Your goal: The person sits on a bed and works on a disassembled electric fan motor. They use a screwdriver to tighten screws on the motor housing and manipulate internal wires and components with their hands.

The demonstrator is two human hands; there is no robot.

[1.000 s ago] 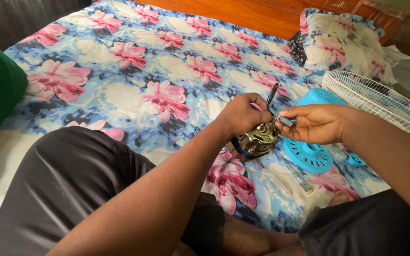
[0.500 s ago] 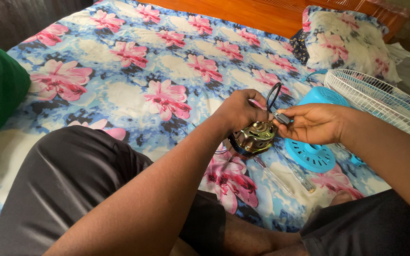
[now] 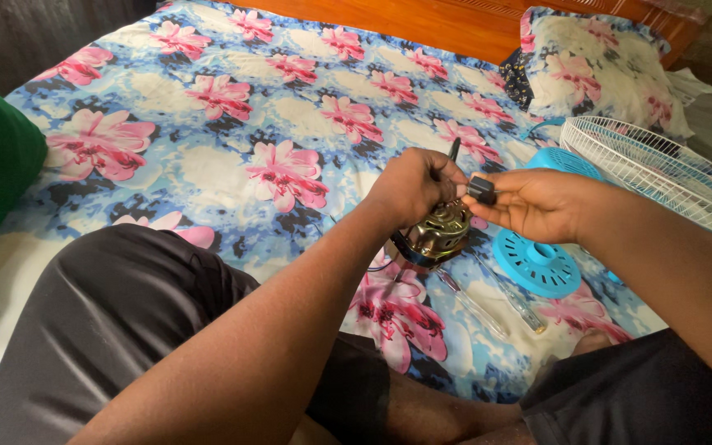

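Centrally, fan motor (image 3: 438,235) between left hand (image 3: 409,185) and right hand (image 3: 537,202), bedsheet (image 3: 232,140) beyond.

I see a bed (image 3: 232,124) covered by a blue sheet with pink flowers. Taking the round blue plastic fan part (image 3: 536,264) lying on it as my landmark: two clear-handled screwdrivers (image 3: 488,301) lie just in front of it, a white wire fan guard (image 3: 661,177) rests just behind it, and a flowered pillow (image 3: 599,70) sits well beyond it at the bed's head.
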